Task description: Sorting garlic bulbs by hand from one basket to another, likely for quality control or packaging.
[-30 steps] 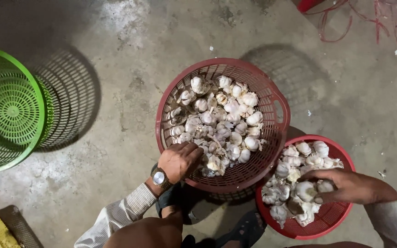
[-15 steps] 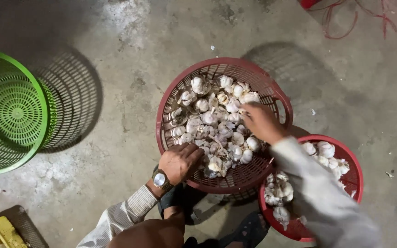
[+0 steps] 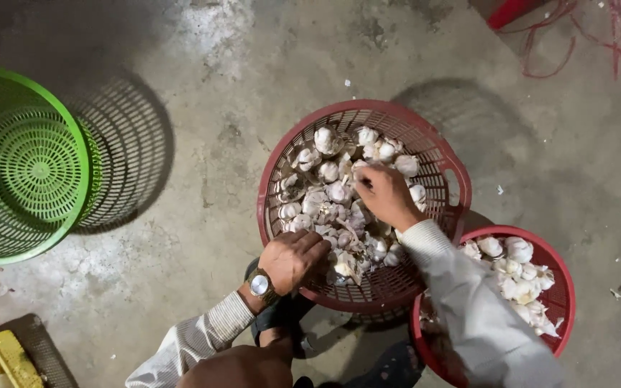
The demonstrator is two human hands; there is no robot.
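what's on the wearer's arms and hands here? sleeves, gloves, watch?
Both hands are bare, no gloves. The left hand has a wristwatch with a round pale face on a metal-looking case. Both arms wear pale long sleeves; the left sleeve has fine stripes, the right sleeve looks plain.

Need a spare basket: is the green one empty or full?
Empty: the green basket shows only its bare slotted bottom, nothing inside.
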